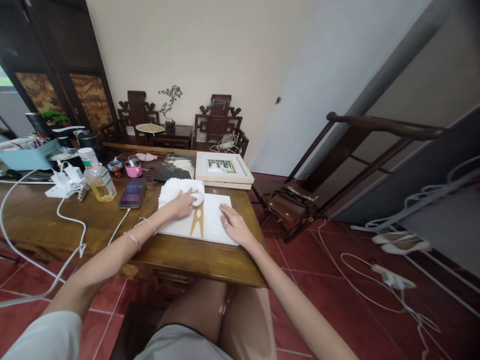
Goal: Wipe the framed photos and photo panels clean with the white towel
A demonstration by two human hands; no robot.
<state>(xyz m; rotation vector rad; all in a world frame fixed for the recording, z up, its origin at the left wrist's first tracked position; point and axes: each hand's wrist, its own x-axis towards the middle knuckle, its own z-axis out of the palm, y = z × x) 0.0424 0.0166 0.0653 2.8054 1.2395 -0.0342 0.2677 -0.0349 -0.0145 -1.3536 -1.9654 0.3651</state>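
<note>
My left hand (pixel 182 204) is closed on a small white wad of cloth (pixel 198 198) and presses it onto a white board (pixel 212 220) that lies on the wooden table (pixel 180 255). A tan wooden piece shaped like an inverted V (pixel 197 221) lies on the board just below that hand. My right hand (pixel 233 225) rests flat on the board's right side with its fingers stretched out and nothing in it. A folded white towel (pixel 176 189) lies at the board's far left corner, under my left hand.
Behind the board lie a framed picture (pixel 222 168) and a dark print (pixel 175 167). To the left are a phone (pixel 132 193), a bottle of yellow liquid (pixel 98 180), a pink cup (pixel 133 168), a power strip (pixel 63 183) and cables. A brown bag (pixel 287 205) sits on a stool to the right.
</note>
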